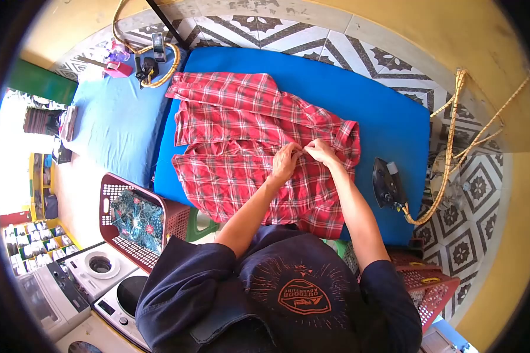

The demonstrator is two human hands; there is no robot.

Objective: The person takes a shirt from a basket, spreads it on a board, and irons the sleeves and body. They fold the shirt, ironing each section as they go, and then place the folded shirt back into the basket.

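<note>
A red plaid long-sleeved shirt (229,126) lies spread over a blue padded ironing table (218,62), its collar end toward the right. My left hand (285,162) is closed, fingers pinching the shirt fabric near the middle of its upper front. Close beside it, my right hand (321,152) also pinches the cloth, the two sets of fingertips nearly touching. Whatever small part lies between the fingertips is too small to make out. Right of the shirt, apart from both hands, a dark iron (387,183) rests on the blue surface.
A rope-wrapped cord (447,165) runs from the iron toward the wall. Left stands a second, lighter blue table (109,123), with another corded iron (146,67) at its far end. A maroon basket (174,220) holds dark patterned cloth. Washing machines (94,265) stand lower left.
</note>
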